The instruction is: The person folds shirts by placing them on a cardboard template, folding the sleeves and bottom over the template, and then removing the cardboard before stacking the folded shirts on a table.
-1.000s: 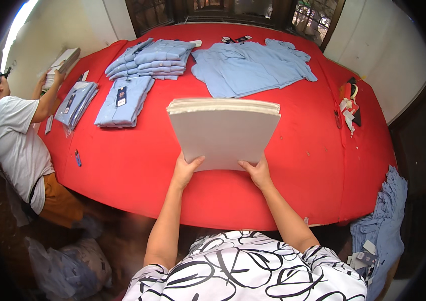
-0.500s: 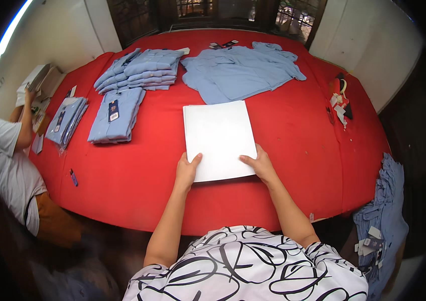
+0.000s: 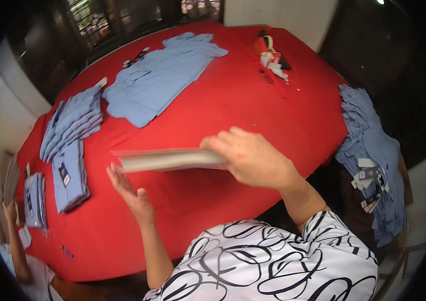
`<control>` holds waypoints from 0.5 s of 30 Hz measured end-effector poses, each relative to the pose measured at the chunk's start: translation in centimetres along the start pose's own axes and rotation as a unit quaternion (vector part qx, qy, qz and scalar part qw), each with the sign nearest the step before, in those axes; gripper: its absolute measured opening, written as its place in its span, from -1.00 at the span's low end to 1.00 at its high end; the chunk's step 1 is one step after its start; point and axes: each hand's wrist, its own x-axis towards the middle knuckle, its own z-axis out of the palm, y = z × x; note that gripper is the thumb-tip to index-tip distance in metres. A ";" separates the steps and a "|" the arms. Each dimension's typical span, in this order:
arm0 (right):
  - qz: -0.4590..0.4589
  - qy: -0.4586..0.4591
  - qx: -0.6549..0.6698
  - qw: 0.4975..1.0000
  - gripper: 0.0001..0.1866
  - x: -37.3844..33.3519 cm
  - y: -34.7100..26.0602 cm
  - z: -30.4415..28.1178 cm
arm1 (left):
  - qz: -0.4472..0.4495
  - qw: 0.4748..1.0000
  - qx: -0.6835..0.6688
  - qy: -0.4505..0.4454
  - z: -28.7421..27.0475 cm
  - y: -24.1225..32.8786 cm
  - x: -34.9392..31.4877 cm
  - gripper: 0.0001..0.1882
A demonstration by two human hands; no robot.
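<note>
A stack of white sheets (image 3: 170, 160) is held edge-on above the red-covered table, its layered edge facing me and slightly smeared by motion. My right hand (image 3: 258, 158) is closed round the stack's right end, fingers over the top. At the other end, my left hand (image 3: 135, 198) is open, with its fingers stretched up beside the stack's left edge. Whether those fingertips touch the sheets I cannot tell. Beyond the stack lies a pile of flat light-blue shirts (image 3: 157, 80).
Folded blue shirts (image 3: 75, 118) are piled at the left, with a tagged one (image 3: 68, 175) and bagged ones (image 3: 35, 200) nearer. A co-worker's hand (image 3: 9, 210) grips sheets at far left. Tape and scraps (image 3: 273, 57) lie at the back right; more shirts (image 3: 373, 145) hang at right.
The stack has tipped from face-up to edge-on. My right hand now grips its end, while my left has loosened from its hold. The view has turned to the right.
</note>
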 end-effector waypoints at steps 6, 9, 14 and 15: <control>-0.015 -0.023 0.020 0.999 -0.42 -2.9 -2.3 4.0 | -0.067 0.987 -0.141 -0.029 1.7 0.0 0.8 0.19; -0.013 -0.063 0.032 0.997 -0.37 -2.6 -2.7 4.7 | -0.075 0.972 -0.220 0.021 1.3 -0.2 0.1 0.19; -0.105 -0.135 0.017 0.985 -0.39 -3.1 -4.5 6.4 | -0.126 0.927 -0.325 0.137 0.5 -0.2 -1.2 -0.04; -0.126 -0.156 0.020 0.980 -0.39 -3.1 -4.8 7.0 | -0.140 0.912 -0.347 0.167 0.2 -0.2 -1.8 -0.09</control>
